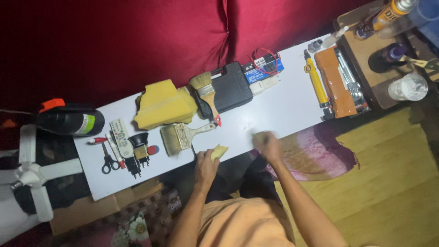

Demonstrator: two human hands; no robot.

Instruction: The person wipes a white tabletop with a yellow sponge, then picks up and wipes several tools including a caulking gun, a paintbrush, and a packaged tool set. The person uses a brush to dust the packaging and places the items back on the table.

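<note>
White board (283, 107) serves as the work surface, set against a deep red cushion (137, 41), with a wooden floor (393, 183) below its near edge.

Left hand (206, 167): I have it at the near edge of the board, fingers closed on a small yellow sponge piece (220, 151), which sticks up and to the right out of my grip, over the board's edge.

Right hand (266, 142): it sits at the same near edge, to the right of the sponge piece and apart from it. It is blurred, so I cannot tell whether it is open or closed.

Nearest items: a wide flat paintbrush (182, 136) lies just left of my left hand, handle pointing right. Beyond it, a second paintbrush (206, 93) rests partly on a black plastic case (228, 87). A large yellow sponge (162, 105) lies left of the case.

Farther left: scissors (109, 161), a white remote control (120, 137) and a dark bottle (71, 121).

Far right: a yellow-handled tool (316, 82) beside an orange pouch (338, 82).
</note>
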